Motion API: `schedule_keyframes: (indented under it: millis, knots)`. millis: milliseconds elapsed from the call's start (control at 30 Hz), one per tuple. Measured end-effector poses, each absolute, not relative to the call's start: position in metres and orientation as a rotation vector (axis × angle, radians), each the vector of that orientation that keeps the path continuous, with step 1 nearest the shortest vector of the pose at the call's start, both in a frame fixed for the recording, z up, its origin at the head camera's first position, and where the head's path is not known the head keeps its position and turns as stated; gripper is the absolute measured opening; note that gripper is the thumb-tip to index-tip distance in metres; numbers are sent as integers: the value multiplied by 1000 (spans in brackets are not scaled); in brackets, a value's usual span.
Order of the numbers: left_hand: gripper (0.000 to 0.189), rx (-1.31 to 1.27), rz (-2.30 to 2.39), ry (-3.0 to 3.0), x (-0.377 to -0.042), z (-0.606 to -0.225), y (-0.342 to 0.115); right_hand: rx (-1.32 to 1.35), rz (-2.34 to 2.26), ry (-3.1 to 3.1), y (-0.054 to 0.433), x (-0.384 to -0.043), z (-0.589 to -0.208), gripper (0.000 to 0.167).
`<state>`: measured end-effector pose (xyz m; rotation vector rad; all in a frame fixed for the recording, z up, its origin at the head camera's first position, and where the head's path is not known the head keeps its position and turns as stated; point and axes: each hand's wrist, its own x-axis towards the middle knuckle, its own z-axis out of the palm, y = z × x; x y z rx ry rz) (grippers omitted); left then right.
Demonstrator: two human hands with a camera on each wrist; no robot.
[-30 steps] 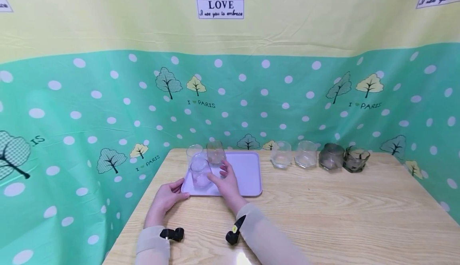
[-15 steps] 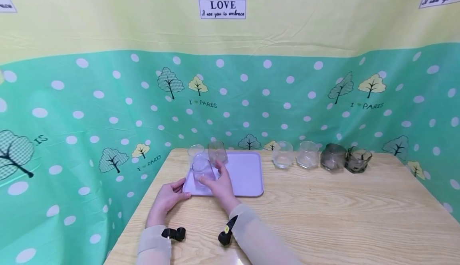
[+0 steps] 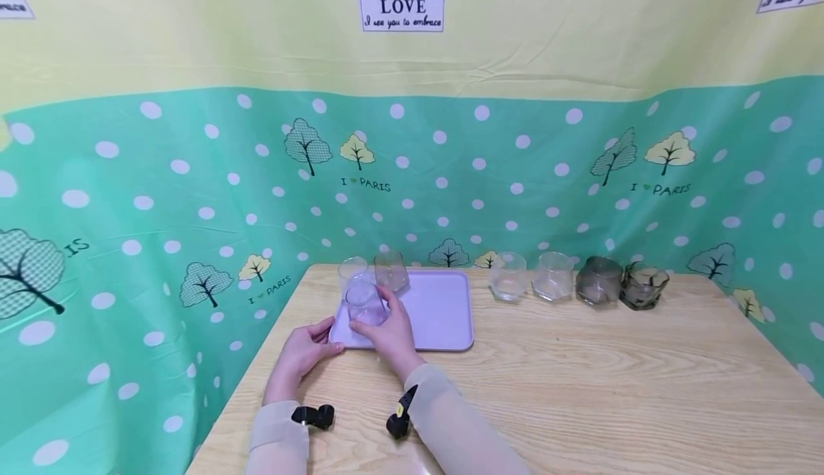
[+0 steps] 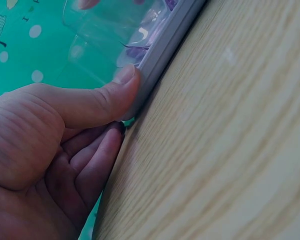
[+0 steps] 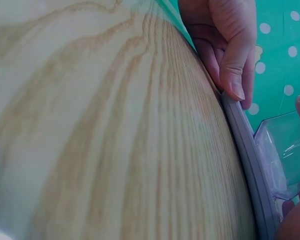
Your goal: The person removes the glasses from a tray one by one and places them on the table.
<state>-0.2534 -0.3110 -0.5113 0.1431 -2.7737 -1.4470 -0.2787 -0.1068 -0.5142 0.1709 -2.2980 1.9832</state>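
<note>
A pale purple tray (image 3: 444, 310) lies on the wooden table, with a clear glass (image 3: 364, 303) at its front left. My right hand (image 3: 395, 333) grips this glass from the right, thumb on the near side and fingers on the far side. At the tray's near left corner, my left hand (image 3: 301, 355) holds the edge; in the left wrist view its thumb (image 4: 102, 102) lies against the tray's rim (image 4: 157, 60). Behind the gripped glass are another clear glass (image 3: 351, 270) and a brownish glass (image 3: 391, 272).
Right of the tray, two clear glasses (image 3: 508, 278) (image 3: 552, 278), a dark grey glass (image 3: 599, 282) and a dark patterned glass (image 3: 644, 287) form a row along the table's back. A green and yellow printed curtain (image 3: 476, 189) hangs behind and at the sides.
My right hand has moved left from the brownish glass's side and closed round the front clear glass. My left hand stays on the tray's corner. The head view has shifted slightly.
</note>
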Motion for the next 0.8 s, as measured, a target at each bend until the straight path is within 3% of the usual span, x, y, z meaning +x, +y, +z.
schedule_keyframes:
  millis: [800]
  knots:
    - [73, 141, -1473, -2752, -255, -514, -311, 83, 1704, -2498, -114, -281, -514, 98]
